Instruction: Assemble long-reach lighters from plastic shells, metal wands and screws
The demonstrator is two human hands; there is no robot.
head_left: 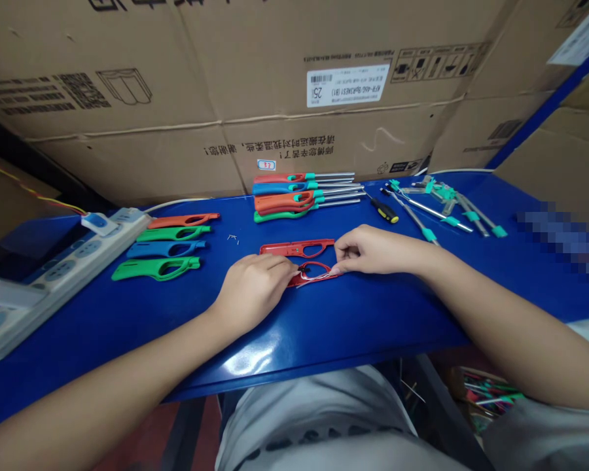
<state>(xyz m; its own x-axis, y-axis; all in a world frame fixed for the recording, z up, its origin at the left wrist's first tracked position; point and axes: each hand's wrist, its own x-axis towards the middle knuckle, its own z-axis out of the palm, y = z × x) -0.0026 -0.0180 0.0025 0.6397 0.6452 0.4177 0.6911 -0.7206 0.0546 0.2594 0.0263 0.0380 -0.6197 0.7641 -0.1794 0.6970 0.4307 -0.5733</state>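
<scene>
A red lighter handle half (319, 277) lies on the blue table with a black piece (304, 267) and a thin white wire (315, 279) in it. My left hand (252, 284) is closed over its left end, fingertips at the black piece. At its right end my right hand (373, 250) is closed in a pinch, thumb and finger on the wire's end. Just behind lies another red handle half (287, 249), close to my right hand's knuckles. My fingers partly cover the front half.
Assembled lighters (285, 201) are stacked at the back beside a screwdriver (383, 209). Nozzle tubes with clear tanks (442, 196) lie back right. Coloured handle halves (167, 248) are left, near tiny screws (232, 237) and a power strip (73, 265). A cardboard box (255, 85) stands behind.
</scene>
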